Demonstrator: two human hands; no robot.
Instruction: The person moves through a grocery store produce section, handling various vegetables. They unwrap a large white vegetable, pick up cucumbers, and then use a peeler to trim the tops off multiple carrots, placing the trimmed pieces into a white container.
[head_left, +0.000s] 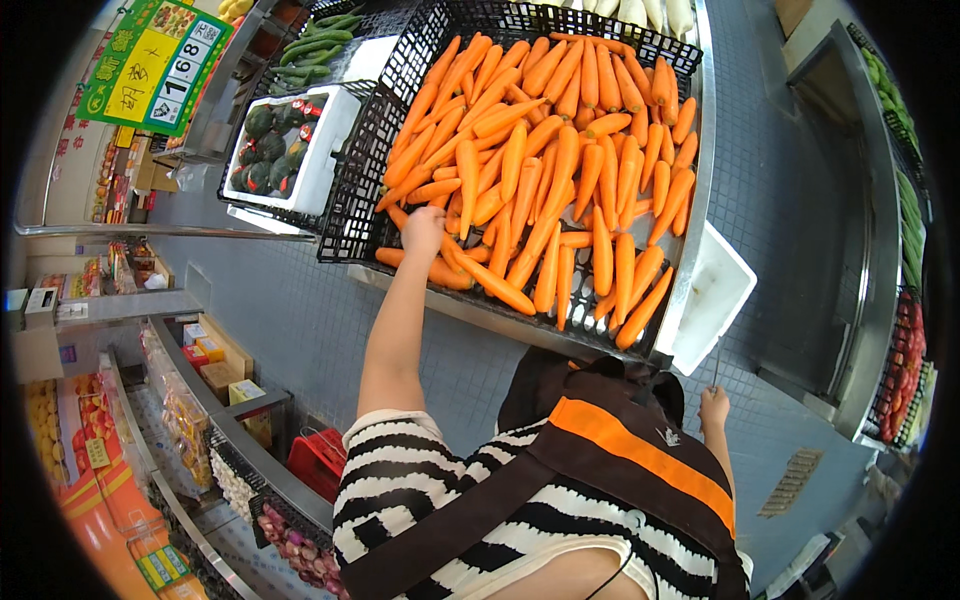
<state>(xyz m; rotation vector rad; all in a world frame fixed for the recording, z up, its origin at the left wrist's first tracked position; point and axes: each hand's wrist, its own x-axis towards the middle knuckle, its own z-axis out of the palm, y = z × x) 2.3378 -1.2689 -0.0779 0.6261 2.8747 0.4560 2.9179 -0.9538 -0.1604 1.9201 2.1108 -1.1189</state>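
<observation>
Among the carrots heaped in a black plastic crate, my left hand reaches down at the near left. Its fingers touch carrots, but their tips are hidden, so I cannot tell whether one is held. My right hand hangs low beside my dark apron, closed around a thin, narrow tool that points upward; its kind is unclear. Just beyond that hand, a white foam box shows beside the stand's metal edge.
Left of the carrots, dark green squashes fill a white foam box, with cucumbers behind. White radishes lie at the far side. A green price sign and a metal rail stand left. Vegetable shelving runs along the right.
</observation>
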